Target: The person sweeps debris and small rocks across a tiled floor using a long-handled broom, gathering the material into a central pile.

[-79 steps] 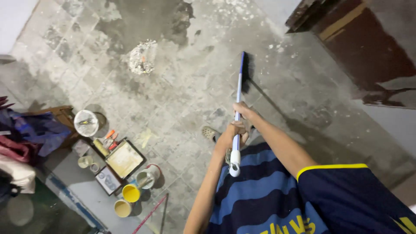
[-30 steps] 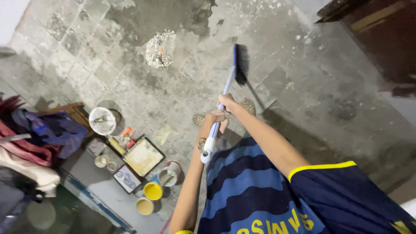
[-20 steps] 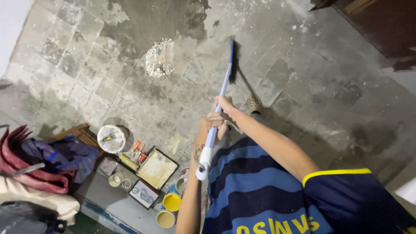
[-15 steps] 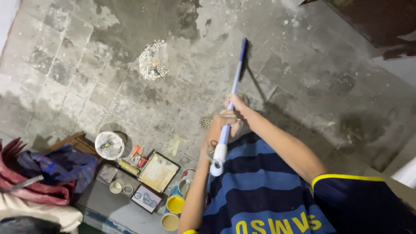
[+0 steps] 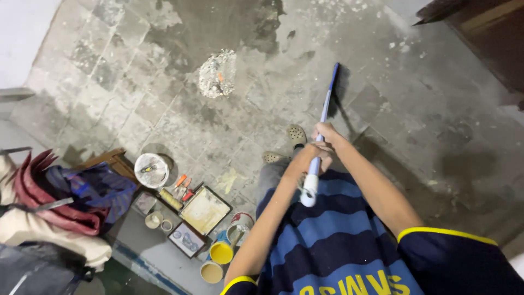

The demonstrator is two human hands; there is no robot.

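Blue-and-white pole [image 5: 323, 117] is clamped by right hand [image 5: 326, 133] above left hand [image 5: 307, 157].

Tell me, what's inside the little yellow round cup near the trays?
The small yellow round cup looks filled with yellow paint right up to the rim. Its bottom and inner walls are covered by that paint, so nothing else shows.

Pole [image 5: 322, 134] in my grip, straight ahead btwn my arms; debris pile [image 5: 217, 74] ahead-left on floor [image 5: 415, 109]; tray [image 5: 205, 210] + cans [image 5: 221, 252] left of me.
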